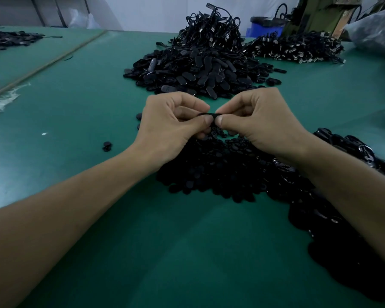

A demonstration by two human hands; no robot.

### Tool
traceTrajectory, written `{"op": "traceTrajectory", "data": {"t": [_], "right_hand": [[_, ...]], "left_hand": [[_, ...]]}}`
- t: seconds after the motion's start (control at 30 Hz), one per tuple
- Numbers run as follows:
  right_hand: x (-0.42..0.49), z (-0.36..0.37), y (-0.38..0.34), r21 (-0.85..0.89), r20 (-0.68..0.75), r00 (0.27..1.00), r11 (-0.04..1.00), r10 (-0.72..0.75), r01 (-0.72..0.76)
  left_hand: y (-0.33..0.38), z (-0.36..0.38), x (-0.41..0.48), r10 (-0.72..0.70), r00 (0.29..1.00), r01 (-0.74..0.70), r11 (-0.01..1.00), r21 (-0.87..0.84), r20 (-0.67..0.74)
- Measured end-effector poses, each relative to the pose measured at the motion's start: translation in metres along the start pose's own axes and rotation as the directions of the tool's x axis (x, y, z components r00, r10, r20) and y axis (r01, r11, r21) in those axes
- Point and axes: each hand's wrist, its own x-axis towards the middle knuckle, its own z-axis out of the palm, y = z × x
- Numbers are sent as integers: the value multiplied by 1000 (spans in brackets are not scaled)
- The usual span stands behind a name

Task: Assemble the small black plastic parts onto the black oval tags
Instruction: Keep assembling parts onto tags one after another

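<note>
The left hand (171, 127) and right hand (259, 124) meet above the green table (80, 112). Each grip is clamped thumb-to-forefinger on opposite ends of one black tag (209, 114), seen edge-on between the fingertips, with the remaining fingers curled under. Directly below lies a heap of small black parts (220, 172), with a larger pile of oval tags (193, 72) just beyond the hands; whether a small part already sits on the held tag cannot be told.
</note>
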Motion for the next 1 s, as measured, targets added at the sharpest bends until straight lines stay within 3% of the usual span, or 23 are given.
{"op": "traceTrajectory", "data": {"t": [0.37, 0.5, 0.6, 0.7, 0.77, 0.9, 1.0], "right_hand": [[-2, 4, -2, 18, 4, 1000, 1000, -21, 21], [-3, 3, -7, -207, -34, 997, 976, -71, 63], [-5, -2, -11, -526, -12, 999, 850, -40, 28], [-8, -8, -13, -784, 11, 996, 619, 92, -48], [-11, -13, -13, -848, -24, 968, 508, 251, -153], [-17, -28, -7, -886, -164, 827, 288, 538, -363], [-27, -37, -2, -847, -209, 771, 283, 601, -450]], "left_hand": [[3, -5, 3, 44, 999, -43, 997, 58, -26], [3, -13, 9, 134, 983, -108, 973, 202, -122], [-3, -30, 21, 161, 945, -75, 954, 291, -284], [-13, -49, 29, 164, 903, -2, 926, 377, -398], [-21, -57, 30, 144, 906, 44, 904, 426, -399], [-32, -63, 31, 55, 919, 135, 887, 442, -391], [-33, -62, 30, 26, 924, 161, 879, 448, -383]]}}
